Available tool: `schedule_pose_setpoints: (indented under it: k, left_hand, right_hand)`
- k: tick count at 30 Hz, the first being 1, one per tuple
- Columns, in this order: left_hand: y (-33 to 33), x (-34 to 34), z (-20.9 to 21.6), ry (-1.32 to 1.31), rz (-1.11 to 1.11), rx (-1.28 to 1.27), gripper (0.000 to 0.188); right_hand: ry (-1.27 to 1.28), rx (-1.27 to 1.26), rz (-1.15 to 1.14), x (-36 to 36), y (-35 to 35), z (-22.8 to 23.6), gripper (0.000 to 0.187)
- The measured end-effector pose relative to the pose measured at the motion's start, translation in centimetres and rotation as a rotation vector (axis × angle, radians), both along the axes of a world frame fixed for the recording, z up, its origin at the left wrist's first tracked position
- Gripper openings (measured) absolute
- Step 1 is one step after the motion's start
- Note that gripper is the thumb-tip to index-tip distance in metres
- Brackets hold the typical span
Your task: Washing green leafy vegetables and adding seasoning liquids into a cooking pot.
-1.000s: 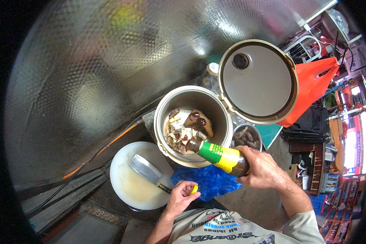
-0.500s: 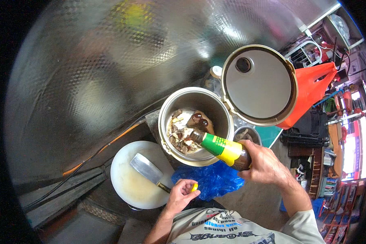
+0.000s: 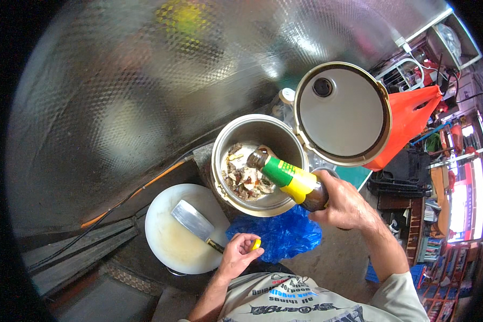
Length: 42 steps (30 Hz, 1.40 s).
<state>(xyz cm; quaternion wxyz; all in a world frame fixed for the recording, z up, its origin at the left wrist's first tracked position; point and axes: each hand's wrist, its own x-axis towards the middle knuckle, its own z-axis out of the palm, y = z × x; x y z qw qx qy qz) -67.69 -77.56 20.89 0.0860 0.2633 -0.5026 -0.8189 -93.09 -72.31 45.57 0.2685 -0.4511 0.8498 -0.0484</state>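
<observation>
My right hand is wrapped round the base of a dark sauce bottle with a green and yellow label. The bottle tilts with its open mouth over the inside of a rice cooker. Down in the cooker lie chopped pieces of food, pale and brown, with dark sauce on some; the bottle hides part of them. Pinched in the fingers of my left hand is a yellow bottle cap. Right by that hand, a cleaver rests on a round white cutting board, its handle end partly behind my fingers.
The cooker's lid stands open at the right, before a red plastic bag. A blue plastic bag lies just in front of the cooker. Behind rises a shiny foil-like wall; a jar stands between it and the lid.
The bottle's mouth has shifted farther from me over the cooker and now covers the spot where dark sauce showed. My left hand keeps the cap in nearly the same place.
</observation>
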Motion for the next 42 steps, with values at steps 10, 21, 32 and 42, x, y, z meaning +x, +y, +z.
schedule_pose_setpoints:
  k: [10,21,32,42]
  left_hand:
    - [-0.6,0.1,0.9,0.006,0.012,0.005,0.036]
    - [-0.6,0.7,0.1,0.018,0.034,0.032,0.036]
    - [-0.8,0.8,0.2,0.024,0.04,0.01,0.036]
    - [-0.8,0.7,0.3,-0.008,0.017,-0.001,0.036]
  right_hand:
    - [0.021,-0.009,-0.075,-1.6,-2.7,-0.4,0.069]
    - [0.044,-0.03,-0.097,-2.7,-3.7,-1.6,0.073]
    - [0.053,-0.017,-0.13,-2.6,-4.1,-1.5,0.074]
    - [-0.045,-0.088,-0.155,-2.0,-2.7,-1.1,0.076]
